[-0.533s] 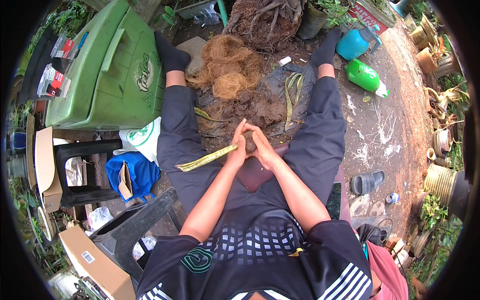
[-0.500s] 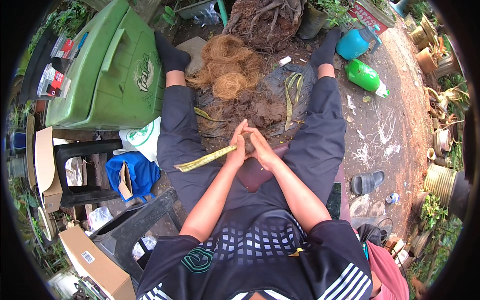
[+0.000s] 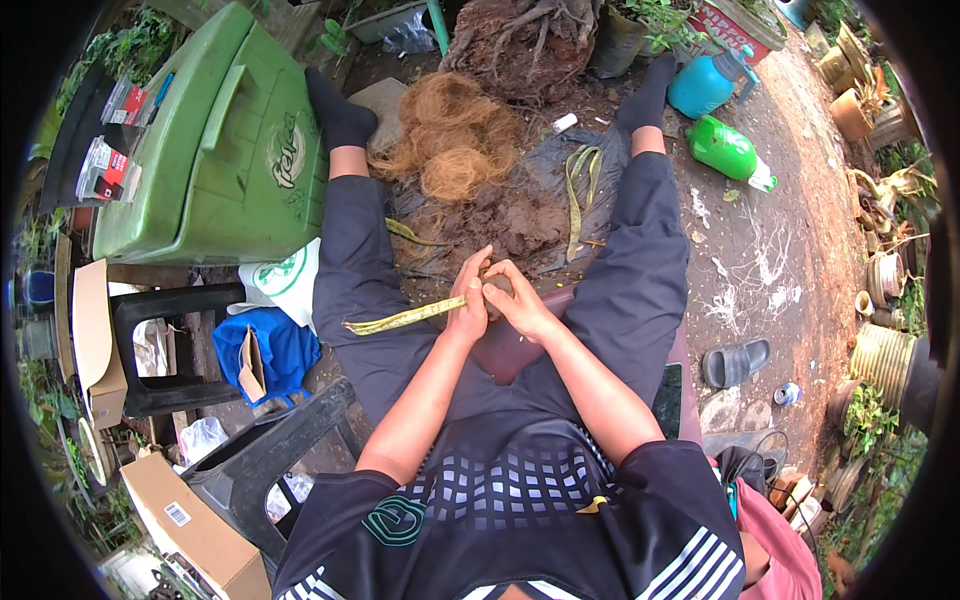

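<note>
Between my legs, my left hand (image 3: 467, 298) is closed around the base of a long, flat yellow-green leaf (image 3: 400, 319), which sticks out to the left over my thigh. My right hand (image 3: 524, 305) meets it from the right with bent fingers, its fingertips at a brown lump of soil (image 3: 497, 284) mostly hidden by both hands. Just beyond lies a heap of wet brown soil (image 3: 515, 222) on a black plastic sheet (image 3: 610, 165). A looped leaf (image 3: 574, 205) rests on the sheet's right side, another leaf (image 3: 410, 233) by my left leg. Behind the soil sit balls of brown coconut fibre (image 3: 450, 135).
A green cooler box (image 3: 240, 160) stands left, with black plastic stools (image 3: 270, 460) and a blue bag (image 3: 265, 350) nearer. On the right are a blue sprayer (image 3: 708, 85), a green bottle (image 3: 725, 150) and a grey slipper (image 3: 736, 363). A root-covered stump (image 3: 525, 50) is at the back.
My right hand's fingers have gone from nearly straight against the soil lump to bent, with a gap showing. The leaf has tipped slightly, its base now a little lower.
</note>
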Motion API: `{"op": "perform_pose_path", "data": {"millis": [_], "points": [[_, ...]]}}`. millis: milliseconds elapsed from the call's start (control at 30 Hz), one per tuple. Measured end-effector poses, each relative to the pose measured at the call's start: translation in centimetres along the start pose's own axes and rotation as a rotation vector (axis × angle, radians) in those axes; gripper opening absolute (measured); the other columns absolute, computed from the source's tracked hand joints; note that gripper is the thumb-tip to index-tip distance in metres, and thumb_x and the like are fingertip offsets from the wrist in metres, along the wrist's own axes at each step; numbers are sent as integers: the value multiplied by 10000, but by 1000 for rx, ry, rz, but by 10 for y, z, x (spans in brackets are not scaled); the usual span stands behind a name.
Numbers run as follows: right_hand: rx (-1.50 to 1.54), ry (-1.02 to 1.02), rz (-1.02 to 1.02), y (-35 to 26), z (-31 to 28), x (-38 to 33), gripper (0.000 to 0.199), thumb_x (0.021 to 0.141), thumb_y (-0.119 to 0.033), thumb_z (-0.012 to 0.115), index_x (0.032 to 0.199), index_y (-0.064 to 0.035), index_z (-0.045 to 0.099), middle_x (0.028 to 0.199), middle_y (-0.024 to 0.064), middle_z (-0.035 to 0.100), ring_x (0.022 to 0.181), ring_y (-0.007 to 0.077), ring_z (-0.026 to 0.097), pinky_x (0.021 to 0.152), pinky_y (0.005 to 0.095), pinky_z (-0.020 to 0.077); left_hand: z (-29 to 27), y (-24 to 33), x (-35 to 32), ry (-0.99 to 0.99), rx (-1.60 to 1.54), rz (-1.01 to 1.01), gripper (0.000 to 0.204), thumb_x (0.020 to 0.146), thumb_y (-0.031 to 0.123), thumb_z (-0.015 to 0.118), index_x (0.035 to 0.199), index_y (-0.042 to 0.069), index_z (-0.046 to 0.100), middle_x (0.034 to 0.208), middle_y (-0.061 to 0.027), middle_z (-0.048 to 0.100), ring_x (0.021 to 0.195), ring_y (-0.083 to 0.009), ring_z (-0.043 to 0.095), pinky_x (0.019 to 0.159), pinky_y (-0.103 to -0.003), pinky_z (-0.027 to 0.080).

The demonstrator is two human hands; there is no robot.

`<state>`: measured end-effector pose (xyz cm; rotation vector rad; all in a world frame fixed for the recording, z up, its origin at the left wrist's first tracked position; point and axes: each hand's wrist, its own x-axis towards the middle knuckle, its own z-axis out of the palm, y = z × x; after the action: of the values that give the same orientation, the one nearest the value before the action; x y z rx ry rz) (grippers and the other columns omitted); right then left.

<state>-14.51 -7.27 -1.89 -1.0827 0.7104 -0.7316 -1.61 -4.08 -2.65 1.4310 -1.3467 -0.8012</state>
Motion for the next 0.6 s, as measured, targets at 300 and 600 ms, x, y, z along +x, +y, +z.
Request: {"op": "perform_pose_path", "data": {"millis": [300,600], "points": [[-159,142,-154,11,0,-2,149,972,-173,497,978,-29,536,907,30,553,857,112,524,792,281,444,6,-4,-6,16,-2,67,566,995,421,290,1326,8,489,1254,-196,544,1165,-327,543,991,-389,418],[-4,351,-137,13,11,5,284,1039,-288,449,963,-41,567,953,37,585,919,112,527,847,274,424,19,-16,-10,46,-353,-201,661,985,575,393,1360,33,441,1296,-151,532,1205,-248,520,1013,-362,403]]}}
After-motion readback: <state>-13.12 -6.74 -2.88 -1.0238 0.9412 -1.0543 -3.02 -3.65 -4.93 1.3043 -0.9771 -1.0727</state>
